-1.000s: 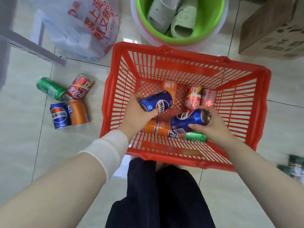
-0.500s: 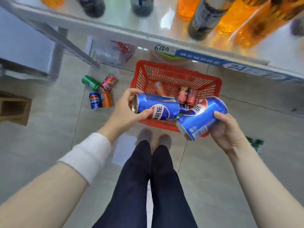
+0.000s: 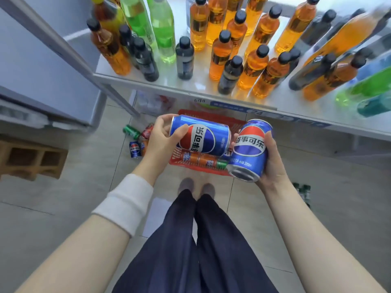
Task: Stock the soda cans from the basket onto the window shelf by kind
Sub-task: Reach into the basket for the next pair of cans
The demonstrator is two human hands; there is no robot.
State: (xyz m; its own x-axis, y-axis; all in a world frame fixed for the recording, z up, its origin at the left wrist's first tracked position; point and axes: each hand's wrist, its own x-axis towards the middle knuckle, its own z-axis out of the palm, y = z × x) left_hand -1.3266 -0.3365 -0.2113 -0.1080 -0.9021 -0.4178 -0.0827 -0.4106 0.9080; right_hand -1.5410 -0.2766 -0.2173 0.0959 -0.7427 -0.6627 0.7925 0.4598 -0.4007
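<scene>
My left hand [image 3: 163,137] grips a blue Pepsi can [image 3: 203,136] held sideways. My right hand [image 3: 270,163] grips a second blue Pepsi can [image 3: 250,149], tilted with its base towards me. Both cans are held in the air above the red basket [image 3: 196,167] on the floor, just below the front edge of the white shelf [image 3: 190,89]. In the basket I see orange cans [image 3: 198,159] and a green can [image 3: 222,164]; the rest is hidden behind the held cans.
The shelf carries many orange, dark and green bottles [image 3: 220,56]. Several loose cans [image 3: 137,140] lie on the floor left of the basket, more green ones [image 3: 303,191] to the right. A wooden crate [image 3: 31,159] stands at the left. My legs and feet are below.
Both hands lifted a Pepsi can each out of the basket and rose with them. My view rose too, so the shelf top and its bottles came into view.
</scene>
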